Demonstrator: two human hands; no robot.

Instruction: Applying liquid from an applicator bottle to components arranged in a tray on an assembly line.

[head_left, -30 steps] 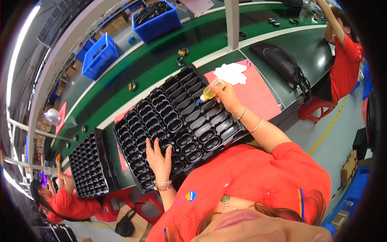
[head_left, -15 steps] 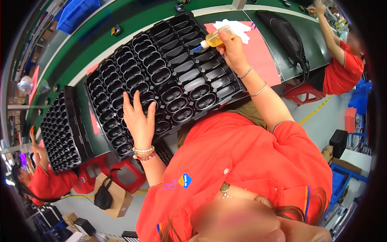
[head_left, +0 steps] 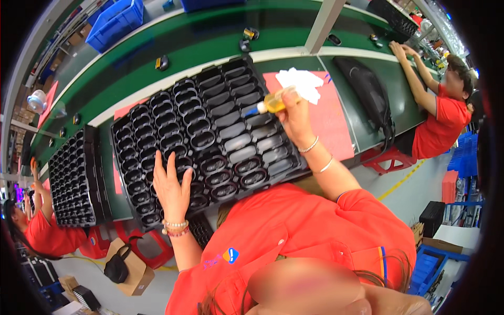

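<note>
A large black plastic tray with rows of oval pockets lies tilted across the table before me. Oval black parts sit in many pockets, mostly at the left and near side; shallower plain pockets show at the upper middle and right. My left hand rests on the tray's near left part, fingers spread, holding nothing. In my right hand is a small squeeze bottle of yellow liquid. Its blue tip points left, over the tray's right-hand pockets; whether it touches cannot be seen.
White wipes lie on a pink sheet right of the tray, near a black bag. More stacked trays stand left. A green conveyor runs behind, carrying small devices. Co-workers sit on both sides.
The view has shifted, so the tray and hands appear lower. My right hand has tipped the bottle flatter, still over the pockets. My left hand stays spread on the tray.
</note>
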